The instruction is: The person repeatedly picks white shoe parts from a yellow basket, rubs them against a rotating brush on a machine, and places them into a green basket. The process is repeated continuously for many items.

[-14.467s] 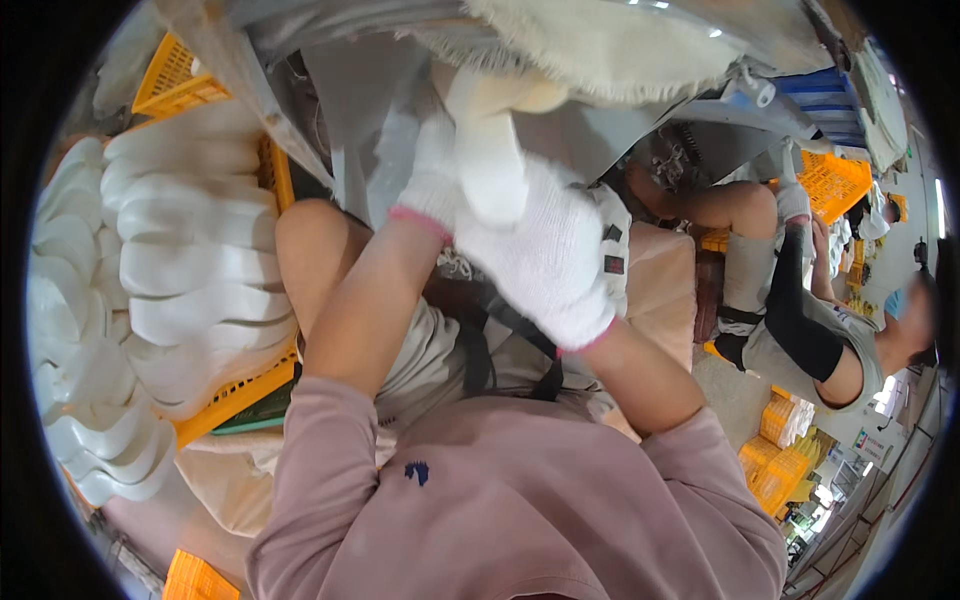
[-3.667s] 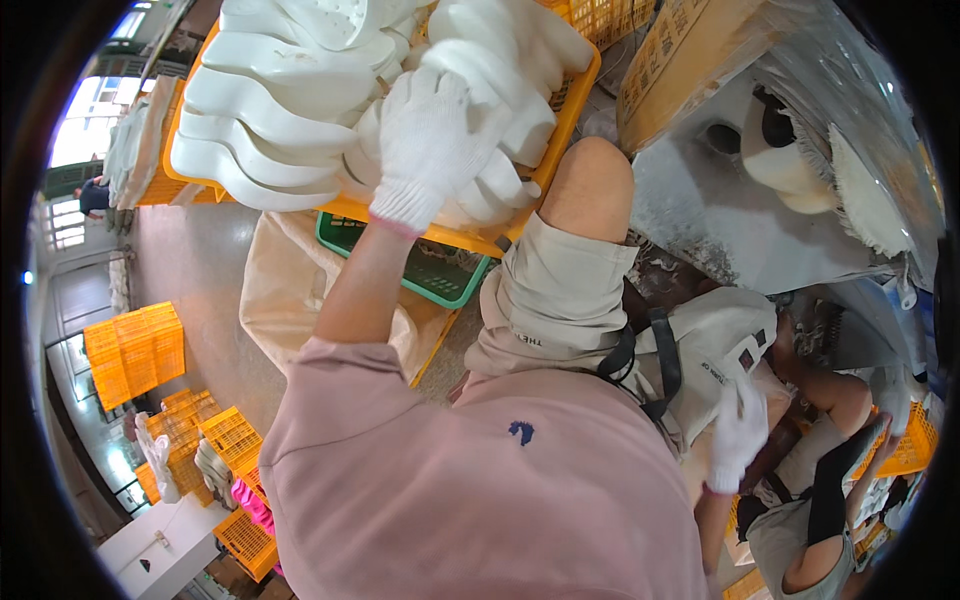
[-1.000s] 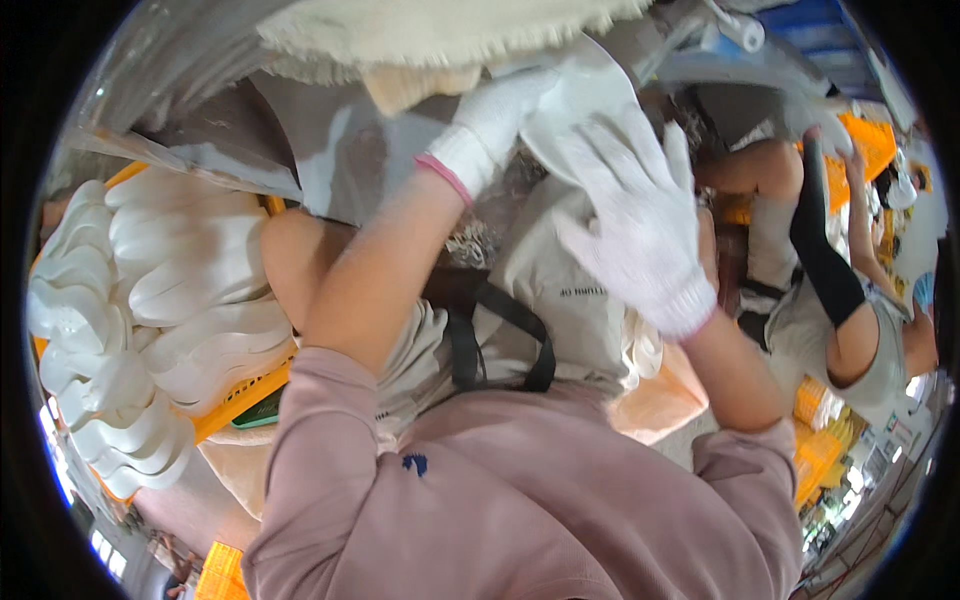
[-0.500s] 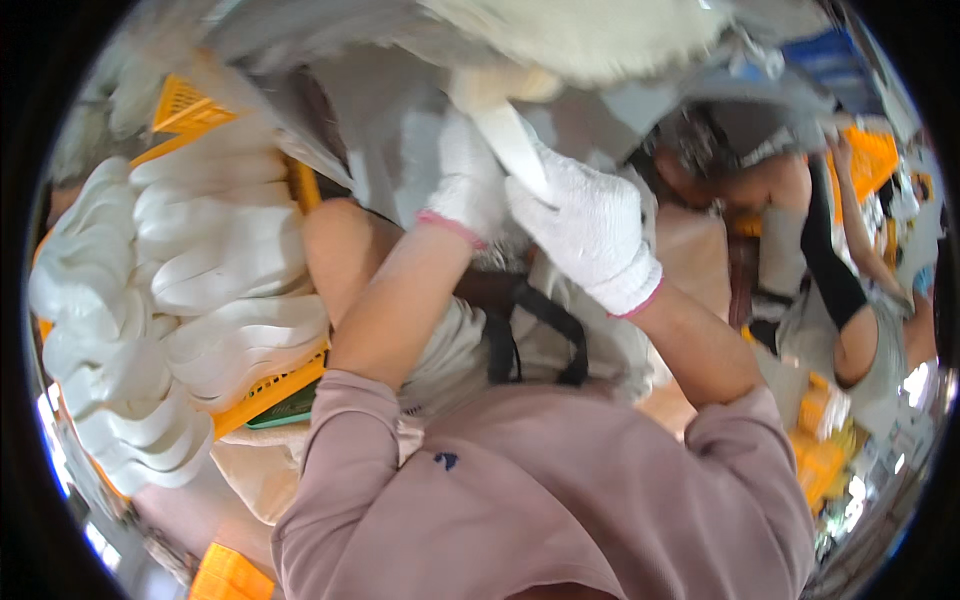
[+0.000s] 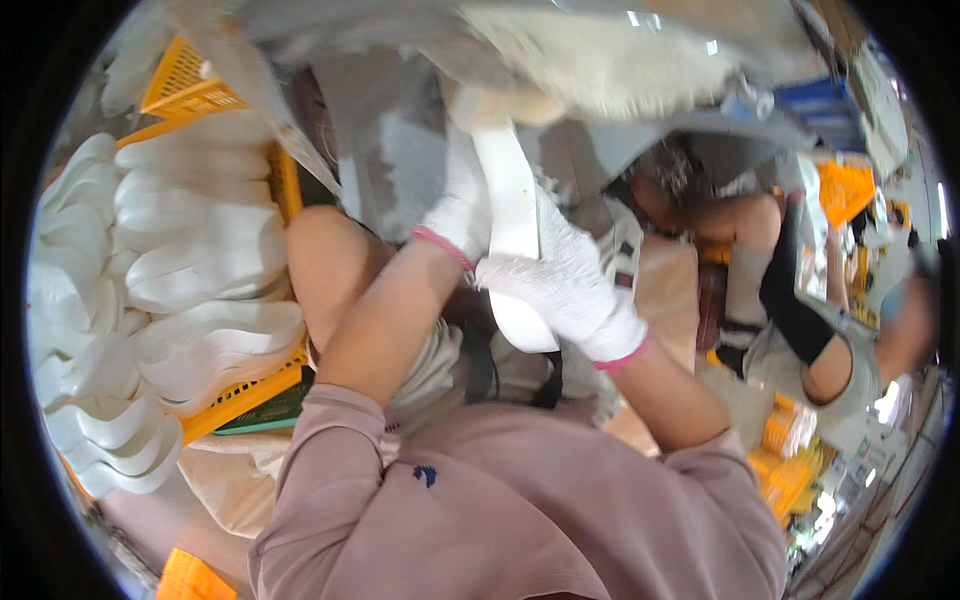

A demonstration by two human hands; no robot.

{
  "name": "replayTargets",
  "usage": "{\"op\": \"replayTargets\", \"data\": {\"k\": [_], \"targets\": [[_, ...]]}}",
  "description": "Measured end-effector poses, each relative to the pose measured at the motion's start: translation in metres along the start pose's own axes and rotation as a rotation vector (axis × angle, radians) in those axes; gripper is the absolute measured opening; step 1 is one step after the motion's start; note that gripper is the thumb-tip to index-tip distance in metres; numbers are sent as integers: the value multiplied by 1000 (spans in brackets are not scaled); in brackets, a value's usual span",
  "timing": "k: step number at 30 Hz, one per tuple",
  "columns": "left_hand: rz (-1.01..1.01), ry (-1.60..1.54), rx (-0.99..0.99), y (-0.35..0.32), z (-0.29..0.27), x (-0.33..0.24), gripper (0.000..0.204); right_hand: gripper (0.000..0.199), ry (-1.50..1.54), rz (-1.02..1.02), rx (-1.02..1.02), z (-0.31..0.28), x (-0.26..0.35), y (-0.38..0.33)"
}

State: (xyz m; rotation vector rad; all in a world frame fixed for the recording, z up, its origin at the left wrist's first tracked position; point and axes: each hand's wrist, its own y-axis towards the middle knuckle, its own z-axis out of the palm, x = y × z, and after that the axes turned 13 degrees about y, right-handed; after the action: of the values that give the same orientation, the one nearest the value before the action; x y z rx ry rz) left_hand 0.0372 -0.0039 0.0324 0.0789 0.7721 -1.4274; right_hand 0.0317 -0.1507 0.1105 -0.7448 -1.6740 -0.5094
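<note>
Both of my hands wear white knit gloves with pink cuffs and grip one long white shoe sole. My left hand holds its upper part from the left side. My right hand wraps its lower half from the right. The sole's top end presses against a fuzzy cream buffing wheel on a grey machine above my knees. The sole's bottom end sticks out below my right glove.
A yellow crate heaped with several white soles stands at my left. Another yellow crate sits behind it. A seated person with a dark arm sleeve works at the right, among orange crates.
Earlier my left hand reached into the crate of soles at the left. Since then both hands have brought a sole up to the wheel and settled their grip on it.
</note>
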Motion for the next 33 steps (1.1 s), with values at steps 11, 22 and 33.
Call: {"op": "replayTargets", "data": {"k": [11, 22, 33], "targets": [[-15, -17, -95, 3, -3, -1, 83, 52, -492, -174, -200, 23, 37, -21], [53, 8, -65, 22, -26, -2, 66, 51, -529, -250, -241, 17, 20, 18], [513, 145, -57, 19, -34, 26, 49, 48, -471, -78, -412, 37, 6, 40]]}}
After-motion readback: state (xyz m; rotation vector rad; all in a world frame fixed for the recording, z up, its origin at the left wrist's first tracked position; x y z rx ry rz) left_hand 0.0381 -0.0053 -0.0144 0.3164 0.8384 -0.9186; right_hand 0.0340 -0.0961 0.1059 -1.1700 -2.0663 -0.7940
